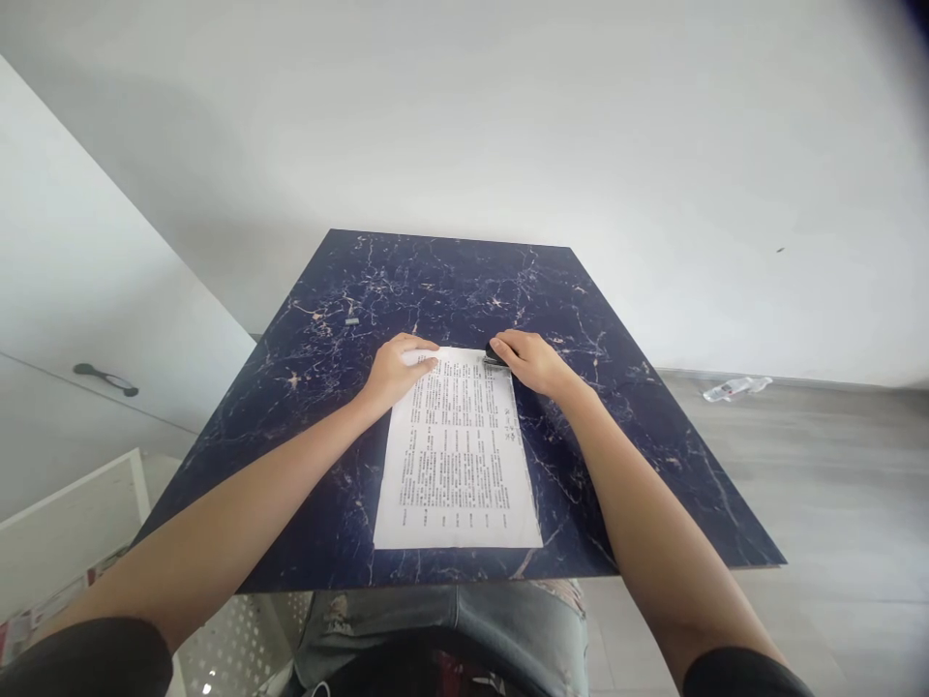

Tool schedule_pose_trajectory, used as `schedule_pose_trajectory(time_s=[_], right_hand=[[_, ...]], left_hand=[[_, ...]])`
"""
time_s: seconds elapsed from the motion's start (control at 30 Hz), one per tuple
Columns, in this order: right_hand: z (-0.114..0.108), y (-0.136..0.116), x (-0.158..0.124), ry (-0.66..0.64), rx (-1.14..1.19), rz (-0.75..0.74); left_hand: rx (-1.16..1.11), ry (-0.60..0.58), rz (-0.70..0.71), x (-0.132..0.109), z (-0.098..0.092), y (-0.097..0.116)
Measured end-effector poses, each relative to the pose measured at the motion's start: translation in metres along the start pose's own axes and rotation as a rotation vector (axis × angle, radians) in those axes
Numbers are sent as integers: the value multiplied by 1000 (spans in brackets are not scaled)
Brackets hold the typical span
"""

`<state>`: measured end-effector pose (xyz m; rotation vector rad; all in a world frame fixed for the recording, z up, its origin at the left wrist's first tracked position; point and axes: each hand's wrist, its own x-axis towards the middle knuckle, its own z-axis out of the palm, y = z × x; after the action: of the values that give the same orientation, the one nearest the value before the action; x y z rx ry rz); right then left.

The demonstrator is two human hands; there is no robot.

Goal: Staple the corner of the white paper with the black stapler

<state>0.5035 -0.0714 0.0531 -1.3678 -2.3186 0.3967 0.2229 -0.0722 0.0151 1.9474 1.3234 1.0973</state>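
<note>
White printed sheets [457, 455] lie on the dark blue marbled table, the lines of text running lengthwise and some handwriting near the right edge. My left hand [399, 373] is at the top left corner of the paper, its thumb on the sheet and its fingers along the far edge, gripping that corner. At the top right corner a small black stapler [495, 356] sits over the paper's edge. My right hand [531, 360] is closed round it, thumb on top, hiding most of it.
A small pale green piece [352, 321] lies on the table [450, 281] at the back left. White cabinet doors stand left, above a white perforated basket [236, 644]. A clear plastic item [736, 389] is on the floor at right, by the wall.
</note>
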Motion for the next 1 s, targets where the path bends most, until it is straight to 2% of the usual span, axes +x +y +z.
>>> schedule_pose_trajectory(time_s=[0.63,1.0], right_hand=[[1,-3,0,-23,-70,19],[9,-4,1,-20,-224,-9]], left_hand=[[-6,15,-1,2,0,-1],[3,9,9,3,-1,1]])
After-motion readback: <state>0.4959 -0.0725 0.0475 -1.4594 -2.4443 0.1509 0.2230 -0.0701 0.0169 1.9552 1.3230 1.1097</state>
